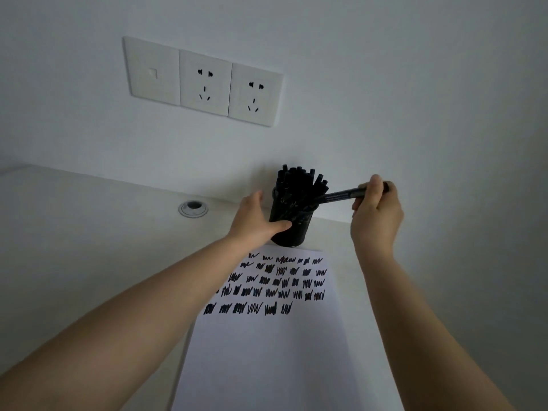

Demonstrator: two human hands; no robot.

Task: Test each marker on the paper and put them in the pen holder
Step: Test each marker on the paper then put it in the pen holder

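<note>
— Two hands engaged? Holder [289, 225] location?
— Against wall, touching paper's [275, 345] far edge; packed with markers. Left hand [258, 219] wrapped round holder.
— Right hand [375, 216]?
— Pinching marker [341, 194], tilted, tip at holder's rim.

left hand [255, 218] | right hand [375, 216] | forearms bare, no sleeves | no rings visible
</note>
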